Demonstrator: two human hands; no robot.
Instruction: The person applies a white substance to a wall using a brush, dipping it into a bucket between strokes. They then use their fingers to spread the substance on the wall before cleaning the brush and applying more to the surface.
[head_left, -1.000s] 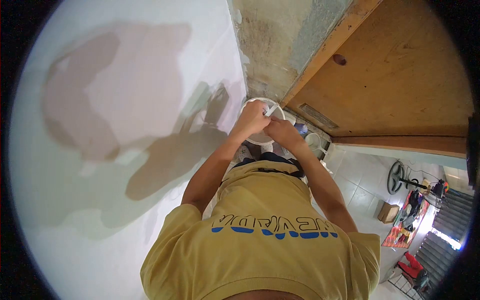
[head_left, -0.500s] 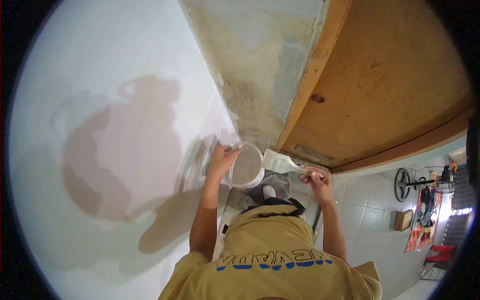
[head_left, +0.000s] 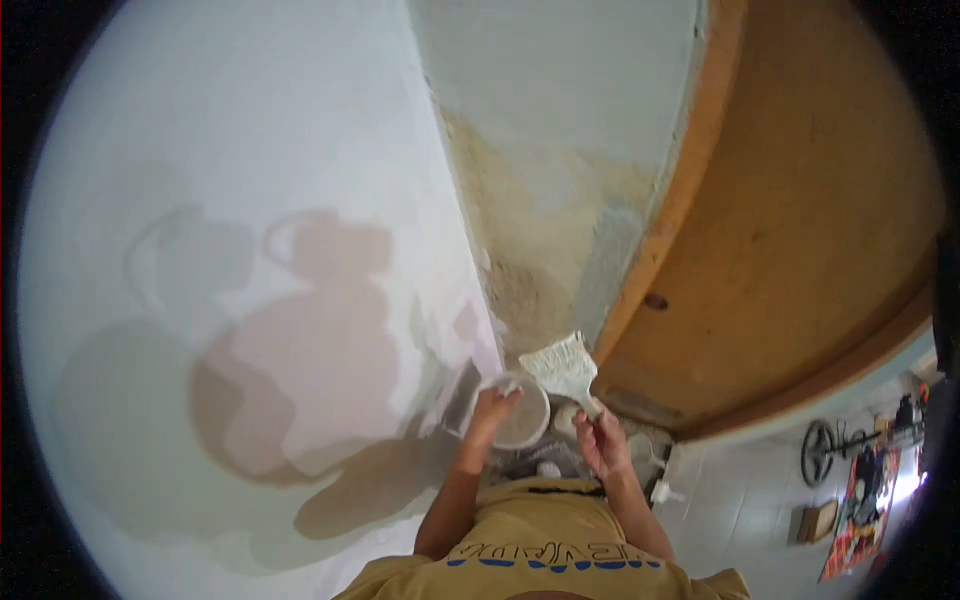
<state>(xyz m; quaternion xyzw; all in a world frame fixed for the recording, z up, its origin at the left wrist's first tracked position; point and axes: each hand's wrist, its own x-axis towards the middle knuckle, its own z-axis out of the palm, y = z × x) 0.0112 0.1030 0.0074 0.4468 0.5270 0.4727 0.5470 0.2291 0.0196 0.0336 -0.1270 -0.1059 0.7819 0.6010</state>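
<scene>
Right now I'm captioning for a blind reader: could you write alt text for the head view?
The right hand holds a broad, whitish flat tool, while the left hand is at the rim of a pale bucket. Ahead, a patchy wall section stands between a white wall and a wooden door.

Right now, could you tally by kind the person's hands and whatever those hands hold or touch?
Bare hands: 2 (left hand, right hand)
Wide white-coated brush, held right: 1
Round white bucket, held left: 1
Total: 4
</scene>
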